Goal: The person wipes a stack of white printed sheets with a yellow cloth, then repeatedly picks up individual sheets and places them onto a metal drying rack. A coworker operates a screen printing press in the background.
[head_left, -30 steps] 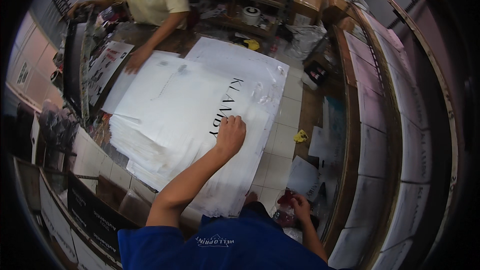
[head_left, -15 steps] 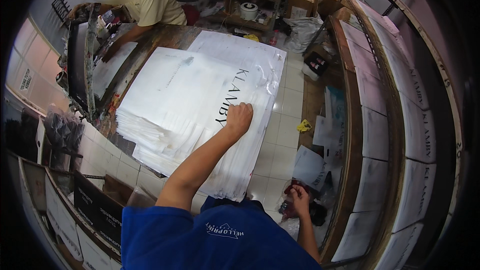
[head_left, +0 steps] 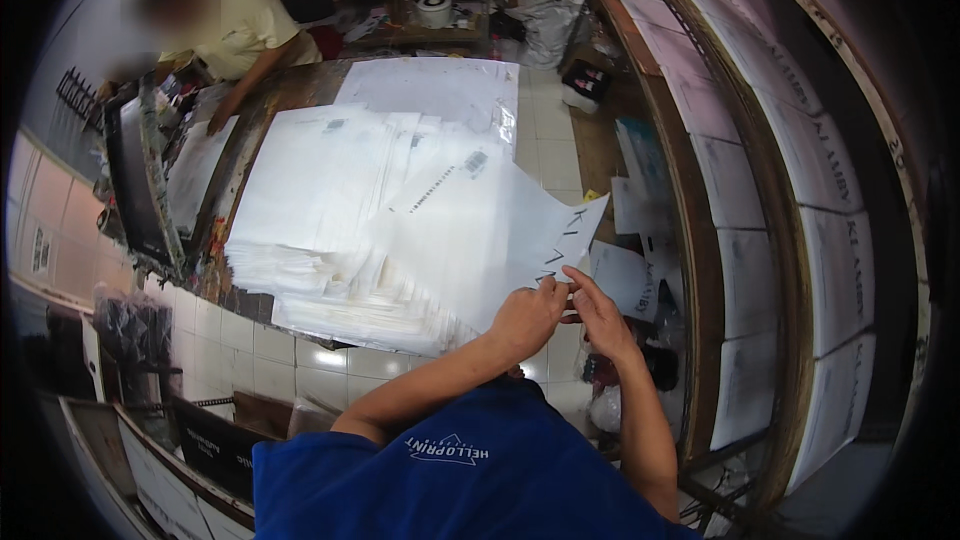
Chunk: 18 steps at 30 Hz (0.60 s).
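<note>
A large white printed sheet (head_left: 440, 210) slants across the top of a thick stack of white sheets (head_left: 300, 180) on the worktable. Its right end is pulled beyond the stack's edge and curls upward, with dark lettering along it. My left hand (head_left: 530, 320) pinches the sheet's near right edge. My right hand (head_left: 600, 318) meets it there, fingertips closed at the same edge and close to the left fingers. Whether anything small is between the right fingers is hidden.
Across the table a person (head_left: 240, 30) reaches toward a framed screen (head_left: 145, 185). On my right stand long racks with white sheets (head_left: 735, 245). Wrapped goods (head_left: 605, 405) lie low beside my right forearm. Behind my left side is a dark box (head_left: 210, 445).
My left hand has moved right from the stack's top, drawing the top sheet askew and past the edge. My right hand has risen from the low clutter to meet it.
</note>
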Tool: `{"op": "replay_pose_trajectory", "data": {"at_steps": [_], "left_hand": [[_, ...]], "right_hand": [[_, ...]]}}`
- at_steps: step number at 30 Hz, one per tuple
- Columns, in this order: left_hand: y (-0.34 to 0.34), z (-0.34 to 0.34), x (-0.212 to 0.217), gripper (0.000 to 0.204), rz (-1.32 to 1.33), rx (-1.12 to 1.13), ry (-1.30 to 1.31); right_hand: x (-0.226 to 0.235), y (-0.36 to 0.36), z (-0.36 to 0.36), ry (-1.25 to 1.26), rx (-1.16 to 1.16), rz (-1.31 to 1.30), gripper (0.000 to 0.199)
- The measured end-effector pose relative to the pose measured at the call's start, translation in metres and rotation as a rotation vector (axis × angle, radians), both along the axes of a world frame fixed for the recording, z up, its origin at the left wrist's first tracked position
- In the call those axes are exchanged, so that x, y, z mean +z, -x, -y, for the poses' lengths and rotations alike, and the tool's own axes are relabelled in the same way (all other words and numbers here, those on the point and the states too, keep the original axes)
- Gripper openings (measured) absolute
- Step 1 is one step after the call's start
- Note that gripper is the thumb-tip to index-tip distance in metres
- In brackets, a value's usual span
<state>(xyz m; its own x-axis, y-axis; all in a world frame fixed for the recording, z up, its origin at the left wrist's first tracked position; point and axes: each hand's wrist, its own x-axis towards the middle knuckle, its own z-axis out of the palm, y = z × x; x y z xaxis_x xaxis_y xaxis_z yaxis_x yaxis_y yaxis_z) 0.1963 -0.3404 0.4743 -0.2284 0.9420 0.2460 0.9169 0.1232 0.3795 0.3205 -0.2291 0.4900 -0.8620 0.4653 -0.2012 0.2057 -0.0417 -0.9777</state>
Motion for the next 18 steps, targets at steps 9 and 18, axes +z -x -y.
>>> {"op": "replay_pose_trajectory", "data": {"at_steps": [9, 18], "left_hand": [[-0.015, 0.029, 0.013, 0.022, 0.167, -0.376, -0.134], [0.061, 0.093, 0.021, 0.018, 0.434, -0.429, -0.179]], "right_hand": [[-0.003, -0.048, 0.031, -0.224, -0.360, 0.137, 0.017], [0.052, -0.103, 0.048, -0.481, -0.606, 0.324, 0.012]]}}
